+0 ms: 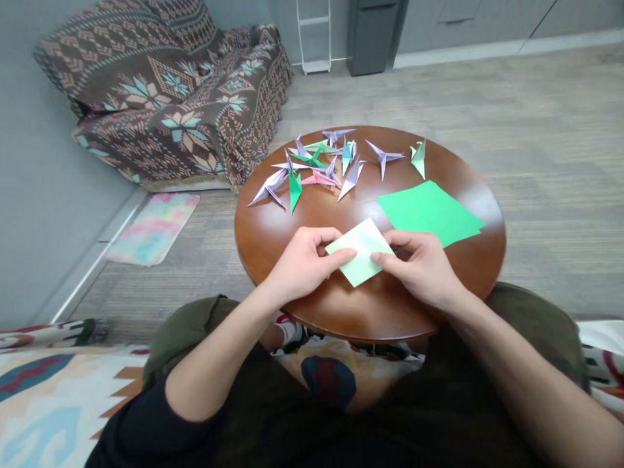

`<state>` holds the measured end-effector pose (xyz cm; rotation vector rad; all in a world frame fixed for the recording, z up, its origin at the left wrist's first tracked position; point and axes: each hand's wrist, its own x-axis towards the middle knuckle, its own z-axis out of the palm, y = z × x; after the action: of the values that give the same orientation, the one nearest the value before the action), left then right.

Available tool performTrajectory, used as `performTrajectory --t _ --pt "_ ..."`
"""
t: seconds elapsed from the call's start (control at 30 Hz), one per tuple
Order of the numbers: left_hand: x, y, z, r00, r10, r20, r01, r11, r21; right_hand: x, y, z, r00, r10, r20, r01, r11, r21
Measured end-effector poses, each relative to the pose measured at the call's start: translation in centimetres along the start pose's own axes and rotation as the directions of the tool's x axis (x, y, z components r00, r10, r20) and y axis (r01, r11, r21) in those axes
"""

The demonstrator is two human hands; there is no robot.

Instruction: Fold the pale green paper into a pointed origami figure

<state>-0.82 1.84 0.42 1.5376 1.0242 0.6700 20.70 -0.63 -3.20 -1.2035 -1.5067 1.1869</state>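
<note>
As pale paper [363, 242] is pinched by left hand [312, 256] and right hand [422, 261], it's best aligned before creasing

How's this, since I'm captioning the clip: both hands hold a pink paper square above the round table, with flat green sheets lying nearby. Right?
No: in the head view, the paper square held by the left hand and right hand is pale green, not pink.
</note>
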Motion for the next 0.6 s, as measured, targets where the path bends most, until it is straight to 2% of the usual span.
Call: performTrajectory --t 0.4,0.6 --pt "0.1 -0.3 -1.1 0.997 -0.018 -0.079 0.018 1.0 -0.001 0.5 -0.4 -0.8 0.996 -0.025 -0.091 0.029 0.999 0.037" --pt "0.3 -0.8 -1.5 0.996 -0.052 -0.073 0.051 0.999 -0.004 0.3 -0.2 -1.4 0.996 -0.01 -0.083 0.012 1.0 0.022"
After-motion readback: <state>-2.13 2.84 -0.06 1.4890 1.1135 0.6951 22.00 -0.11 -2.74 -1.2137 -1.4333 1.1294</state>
